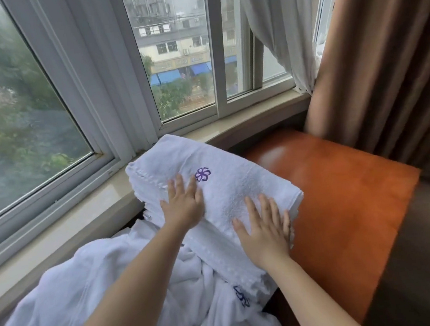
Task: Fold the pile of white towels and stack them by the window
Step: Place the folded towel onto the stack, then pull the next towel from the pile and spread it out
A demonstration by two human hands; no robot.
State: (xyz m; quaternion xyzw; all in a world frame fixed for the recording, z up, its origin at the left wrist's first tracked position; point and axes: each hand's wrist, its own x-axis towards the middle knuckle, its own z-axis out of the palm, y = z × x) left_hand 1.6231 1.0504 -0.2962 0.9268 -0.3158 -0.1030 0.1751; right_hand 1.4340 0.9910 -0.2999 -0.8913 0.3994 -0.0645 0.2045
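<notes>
a bay window (pixel 67 99) with white frames looks out on trees and a street, a pale stone sill (pixel 63 228) runs below it, and a brown curtain (pixel 390 62) hangs at the right. an orange-brown bench (pixel 345 188) sits against the sill. on its near-left end rests a stack of folded towels (pixel 227 183), the top one showing a purple flower mark (pixel 202 174), its far corner touching the sill. an unfolded pile of towels (pixel 102 288) lies crumpled just beside and partly under the stack, at lower left.

the left hand (pixel 184 206) lies flat on the top towel, fingers straight and slightly spread. the right hand (pixel 264 232) presses flat near the stack's right edge, fingers spread too. neither pinches anything; it looks like smoothing.

the towels seem soft, thick and limp, light singly but bulky as a stack. they will likely sag if lifted by one corner, so taking two corners of a hem, or sliding both palms under the stack, seems safest. the stack overhangs the loose pile and could tip.
</notes>
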